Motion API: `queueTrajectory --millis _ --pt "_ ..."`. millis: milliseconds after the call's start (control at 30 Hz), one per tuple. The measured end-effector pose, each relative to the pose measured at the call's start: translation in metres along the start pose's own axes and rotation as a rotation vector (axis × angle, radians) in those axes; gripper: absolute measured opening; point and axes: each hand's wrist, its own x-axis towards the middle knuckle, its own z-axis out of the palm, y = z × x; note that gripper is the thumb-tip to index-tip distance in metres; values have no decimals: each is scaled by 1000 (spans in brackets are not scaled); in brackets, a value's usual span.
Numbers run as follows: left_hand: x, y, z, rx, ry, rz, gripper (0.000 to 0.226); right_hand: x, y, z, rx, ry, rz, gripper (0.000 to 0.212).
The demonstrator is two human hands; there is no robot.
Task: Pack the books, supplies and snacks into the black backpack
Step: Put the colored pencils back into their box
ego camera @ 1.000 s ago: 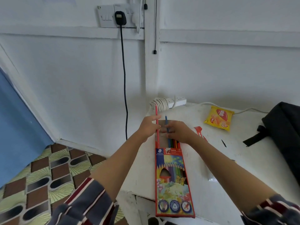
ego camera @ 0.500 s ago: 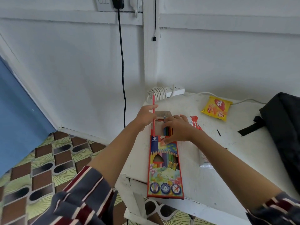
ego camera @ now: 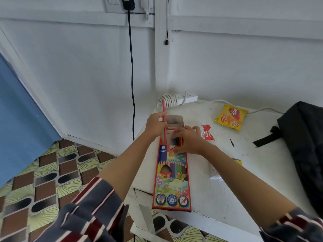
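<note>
Packing barely begun. Left hand (ego camera: pixel 154 125) fingers pinch a red pencil (ego camera: pixel 164 123) entering the box (ego camera: pixel 172 177); right hand (ego camera: pixel 187 141) steadies its mouth. Snack (ego camera: pixel 230 117) unpacked; backpack (ego camera: pixel 304 145) at three o'clock.

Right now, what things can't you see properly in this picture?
All in the head view:
- Black backpack: cut off by the right edge, so its opening is unseen.
- Coloured pencils in the pencil box: mostly covered by the right hand.
- Small packet: partly hidden by the right forearm.
- Red packet: its print is too blurred to read.
</note>
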Motion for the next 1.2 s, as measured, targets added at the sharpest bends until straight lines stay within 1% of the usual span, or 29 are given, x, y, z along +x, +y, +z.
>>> queueTrajectory --millis 67,133,267,400,533,600,700,800,867,933,1000,1067,1100,1133,1200 --pt "-1 1 3 35 32 20 49 -2 0 1 21 27 16 74" --pt "-2 1 6 70 31 30 49 -4 -1 2 35 44 42 88" --pt "-4 0 13 178 -27 29 47 -5 -1 3 60 57 76 102" --pt "-3 -6 15 325 -139 -7 45 -3 1 6 51 78 84 105" --pt "-3 -8 15 504 -246 94 28 -1 3 10 62 99 87 107" --pt "-3 -7 15 610 -284 125 30 0 5 12 57 105 94 108" --pt "-1 -6 18 833 -327 163 39 1 6 13 50 104 104 108" --pt "-1 -4 19 1016 -369 197 36 1 7 14 52 101 111 108" --pt "-3 -2 19 1037 -400 229 35 1 7 14 55 105 108 109" --pt "-5 -1 17 995 -414 237 37 1 7 14 49 107 106 110" --pt "-5 -3 15 919 -379 211 37 2 7 14 46 102 106 110" --pt "-3 -10 13 864 -297 189 36 3 7 13 42 96 108 110" --pt "-4 -13 13 872 -275 173 41 3 7 13 34 91 110 110" --pt "-4 -16 13 890 -277 157 46 3 7 13 25 86 112 109" --pt "-4 -21 12 899 -313 132 47 3 8 13 13 70 113 106"
